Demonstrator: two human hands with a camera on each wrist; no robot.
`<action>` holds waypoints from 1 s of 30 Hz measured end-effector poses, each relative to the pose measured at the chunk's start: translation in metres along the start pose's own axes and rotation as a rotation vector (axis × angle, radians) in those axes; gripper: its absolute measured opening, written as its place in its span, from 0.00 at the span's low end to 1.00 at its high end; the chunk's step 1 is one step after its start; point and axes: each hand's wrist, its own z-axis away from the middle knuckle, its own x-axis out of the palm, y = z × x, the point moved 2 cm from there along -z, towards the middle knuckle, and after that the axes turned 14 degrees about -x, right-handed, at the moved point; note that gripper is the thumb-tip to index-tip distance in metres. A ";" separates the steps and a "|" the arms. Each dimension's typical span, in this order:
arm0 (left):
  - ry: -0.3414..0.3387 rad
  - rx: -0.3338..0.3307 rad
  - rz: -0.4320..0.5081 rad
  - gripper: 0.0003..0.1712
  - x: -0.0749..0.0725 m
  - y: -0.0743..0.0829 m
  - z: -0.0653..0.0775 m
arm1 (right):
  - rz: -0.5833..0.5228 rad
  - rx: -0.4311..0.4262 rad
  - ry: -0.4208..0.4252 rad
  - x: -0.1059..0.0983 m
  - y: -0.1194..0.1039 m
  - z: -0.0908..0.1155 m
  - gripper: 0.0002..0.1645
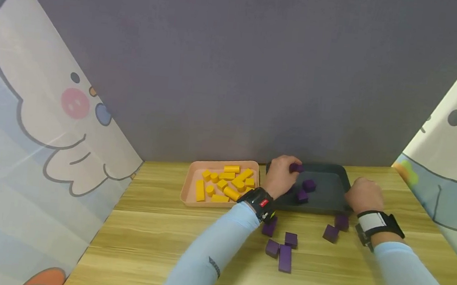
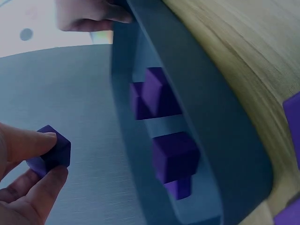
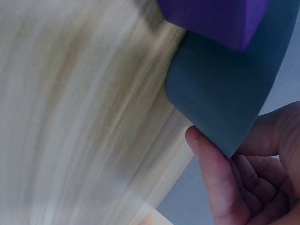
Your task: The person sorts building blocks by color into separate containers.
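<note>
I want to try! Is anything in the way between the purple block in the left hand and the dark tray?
Nothing visible. The left hand holds the purple block near the back edge of the dark tray, whose top is open. Other purple blocks lie inside but leave bare floor.

Across the lower frame we see a wood-grained bench [image 1: 140,244] bearing a peach tray [image 1: 192,182] near centre; right of that, a dark tray [image 1: 327,188] and, below, loose purple blocks [image 1: 285,258].
</note>
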 end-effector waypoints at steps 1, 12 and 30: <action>-0.010 -0.009 -0.005 0.15 0.004 0.000 -0.002 | 0.001 0.001 -0.002 0.000 0.000 0.000 0.11; -0.054 -0.054 -0.122 0.16 0.036 -0.010 -0.015 | -0.006 0.017 -0.004 -0.002 -0.004 0.001 0.11; -0.178 -0.086 -0.187 0.17 0.047 -0.020 -0.011 | -0.015 0.026 -0.010 -0.005 -0.007 0.000 0.11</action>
